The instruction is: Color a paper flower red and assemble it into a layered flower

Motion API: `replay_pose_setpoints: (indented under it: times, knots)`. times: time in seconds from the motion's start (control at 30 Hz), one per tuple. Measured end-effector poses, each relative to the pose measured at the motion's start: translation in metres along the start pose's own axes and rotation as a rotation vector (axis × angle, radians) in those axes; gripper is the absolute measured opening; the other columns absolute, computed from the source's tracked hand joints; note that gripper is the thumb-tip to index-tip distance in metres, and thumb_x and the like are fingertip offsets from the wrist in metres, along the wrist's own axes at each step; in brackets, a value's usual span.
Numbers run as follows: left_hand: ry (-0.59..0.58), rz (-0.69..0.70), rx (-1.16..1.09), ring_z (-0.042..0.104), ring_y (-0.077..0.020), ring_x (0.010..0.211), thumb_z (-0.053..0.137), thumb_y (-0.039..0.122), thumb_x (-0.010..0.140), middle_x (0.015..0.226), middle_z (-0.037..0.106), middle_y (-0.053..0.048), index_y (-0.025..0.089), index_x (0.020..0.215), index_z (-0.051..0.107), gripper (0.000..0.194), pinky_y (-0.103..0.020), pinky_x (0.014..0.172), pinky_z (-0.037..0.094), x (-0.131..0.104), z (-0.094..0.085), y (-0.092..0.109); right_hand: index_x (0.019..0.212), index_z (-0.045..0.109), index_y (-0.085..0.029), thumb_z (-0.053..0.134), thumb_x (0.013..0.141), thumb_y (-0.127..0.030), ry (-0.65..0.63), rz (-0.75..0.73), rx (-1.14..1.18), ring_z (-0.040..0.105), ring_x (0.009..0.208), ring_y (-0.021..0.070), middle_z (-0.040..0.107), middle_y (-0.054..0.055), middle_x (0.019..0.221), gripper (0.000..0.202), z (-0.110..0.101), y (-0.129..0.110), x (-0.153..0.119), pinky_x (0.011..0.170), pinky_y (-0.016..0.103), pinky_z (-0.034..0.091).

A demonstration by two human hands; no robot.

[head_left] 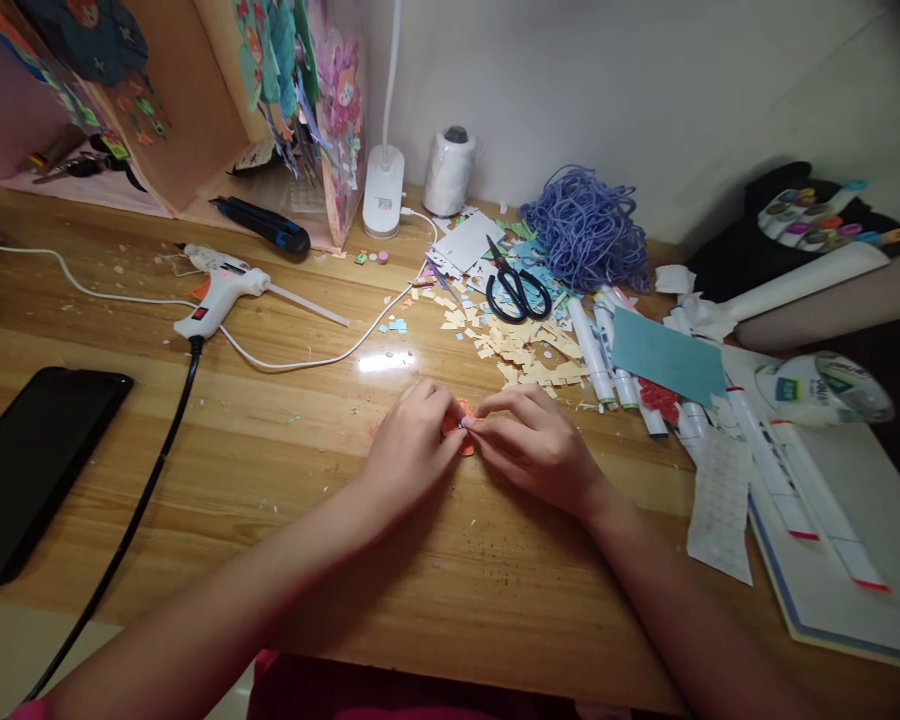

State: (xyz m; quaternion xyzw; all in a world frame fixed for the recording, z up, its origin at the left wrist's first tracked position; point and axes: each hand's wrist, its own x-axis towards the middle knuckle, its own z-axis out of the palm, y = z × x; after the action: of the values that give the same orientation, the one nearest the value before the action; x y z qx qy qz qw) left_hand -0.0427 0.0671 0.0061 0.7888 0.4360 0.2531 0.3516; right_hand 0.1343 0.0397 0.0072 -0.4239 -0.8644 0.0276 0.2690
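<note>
A small orange piece (466, 443), perhaps paper, is between my two hands just above or on the wooden table (307, 580). My left hand (416, 430) is closed, its thumb and fingers pinching the piece's left side. From the other side my right hand (536, 440) pinches with thumb and fingertips at the middle of the piece, where a tiny pale spot shows. Whether the right fingertips hold a separate tiny part is too small to tell. My fingers cover much of the orange piece.
Behind my hands lie black-handled scissors (517, 290), yellow paper scraps (532, 350) and blue cord (589, 230). Leftward are a white glue gun (221, 290), a utility knife (262, 225) and a phone (41, 465). Markers (592, 355), a teal card (667, 352) and a tape roll (825, 388) lie right.
</note>
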Motion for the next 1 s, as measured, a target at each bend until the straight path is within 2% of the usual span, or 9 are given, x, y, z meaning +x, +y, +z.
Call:
replay_pose_setpoints:
  times: [0.37, 0.53, 0.67, 0.77, 1.0]
  knots:
    - [-0.002, 0.001, -0.026, 0.051, -0.0179, 0.080, 0.061, 0.018, 0.080, 0.081, 0.055, -0.003, 0.018, 0.072, 0.054, 0.010, -0.029, 0.069, 0.041, 0.001, -0.002, 0.000, 0.110, 0.064, -0.024, 0.057, 0.080, -0.015, -0.008, -0.015, 0.016, 0.055, 0.086, 0.0206, 0.065, 0.007, 0.096, 0.032, -0.013, 0.009, -0.006, 0.076, 0.038, 0.049]
    - [-0.005, 0.001, -0.012, 0.051, -0.0179, 0.080, 0.059, 0.015, 0.080, 0.081, 0.055, -0.002, 0.018, 0.075, 0.056, 0.007, -0.029, 0.070, 0.041, 0.000, -0.002, 0.000, 0.111, 0.064, -0.025, 0.058, 0.081, -0.019, -0.089, -0.078, -0.026, 0.055, 0.093, 0.0208, 0.065, 0.007, 0.104, 0.031, -0.012, 0.014, -0.007, 0.080, 0.038, 0.048]
    - [-0.006, 0.005, -0.020, 0.051, -0.0175, 0.079, 0.060, 0.014, 0.079, 0.080, 0.054, -0.002, 0.017, 0.075, 0.056, 0.007, -0.029, 0.069, 0.041, 0.001, -0.002, -0.001, 0.109, 0.066, -0.023, 0.059, 0.081, -0.018, -0.068, -0.095, -0.061, 0.055, 0.093, 0.0211, 0.066, 0.007, 0.104, 0.029, -0.009, 0.012, -0.005, 0.080, 0.037, 0.049]
    - [-0.006, -0.003, -0.018, 0.051, -0.0173, 0.078, 0.061, 0.014, 0.078, 0.079, 0.054, -0.002, 0.017, 0.073, 0.056, 0.008, -0.028, 0.068, 0.040, 0.002, -0.002, -0.001, 0.102, 0.068, -0.023, 0.059, 0.082, -0.018, -0.020, -0.018, -0.013, 0.055, 0.090, 0.0206, 0.066, 0.008, 0.101, 0.023, -0.007, 0.007, -0.003, 0.078, 0.037, 0.049]
    - [0.003, 0.009, -0.033, 0.052, -0.0165, 0.076, 0.063, 0.018, 0.078, 0.078, 0.055, -0.001, 0.017, 0.072, 0.058, 0.008, -0.027, 0.065, 0.040, 0.002, -0.002, -0.003, 0.085, 0.070, -0.024, 0.063, 0.081, -0.019, 0.086, 0.312, 0.239, 0.055, 0.082, 0.0194, 0.065, 0.004, 0.084, 0.010, 0.000, -0.006, 0.003, 0.072, 0.035, 0.048]
